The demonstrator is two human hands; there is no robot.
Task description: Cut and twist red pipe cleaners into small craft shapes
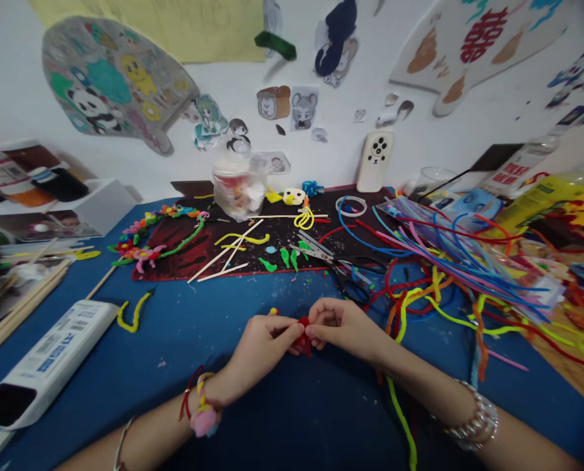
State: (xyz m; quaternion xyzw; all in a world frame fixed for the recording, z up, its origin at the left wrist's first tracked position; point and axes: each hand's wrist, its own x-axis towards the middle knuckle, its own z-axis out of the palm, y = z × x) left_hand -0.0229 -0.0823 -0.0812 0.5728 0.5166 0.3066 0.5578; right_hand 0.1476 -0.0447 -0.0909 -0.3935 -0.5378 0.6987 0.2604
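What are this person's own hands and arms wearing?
The left hand and right hand wear no gloves, and no sleeves show. The left arm has a red string bracelet, a yellow band with a pink puff, and a silvery bangle; the right arm several silvery bracelets.

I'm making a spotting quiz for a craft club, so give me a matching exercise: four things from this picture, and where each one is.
Things:
1. Red piece
2. Scissors
3. Pale phone case
4. Long white box

Places:
A. Just right of the small green pieces
B. Flat on the left side of the blue tabletop
C. Between the fingers of the left hand and right hand
D. Upright against the wall

Pairs: 1-C, 2-A, 3-D, 4-B
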